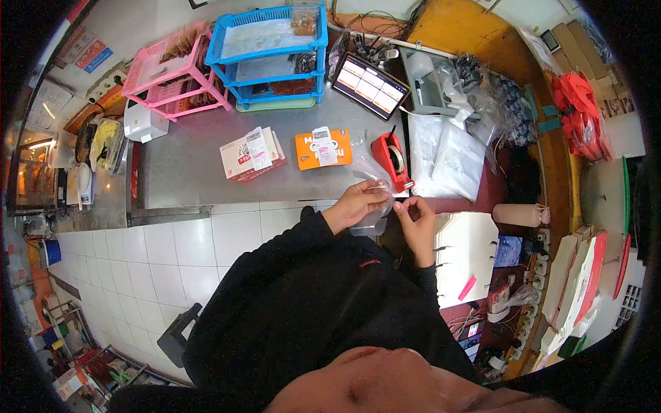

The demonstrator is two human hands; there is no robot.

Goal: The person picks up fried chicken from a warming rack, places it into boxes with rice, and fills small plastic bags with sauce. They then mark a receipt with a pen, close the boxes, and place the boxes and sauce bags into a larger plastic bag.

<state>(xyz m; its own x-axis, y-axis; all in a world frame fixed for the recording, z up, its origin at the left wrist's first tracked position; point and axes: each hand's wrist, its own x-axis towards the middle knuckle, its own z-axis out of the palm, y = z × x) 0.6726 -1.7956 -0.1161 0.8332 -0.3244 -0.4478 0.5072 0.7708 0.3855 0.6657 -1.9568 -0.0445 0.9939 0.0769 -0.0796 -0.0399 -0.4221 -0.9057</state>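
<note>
My left hand is closed on a clear plastic bag, which hangs over the front edge of the metal counter. Just right of it, my right hand pinches at the bag's edge, thumb and index finger close together; what lies between them is too small to make out. Behind both hands stands a red tape dispenser with a roll of tape in it. To the left on the counter lie an orange box and a white and red box, each with a paper label on top.
Blue stacked trays and a pink rack stand at the back left. A tablet leans near them. Clear plastic bags lie right of the dispenser. A pink roll and a white panel are at the right.
</note>
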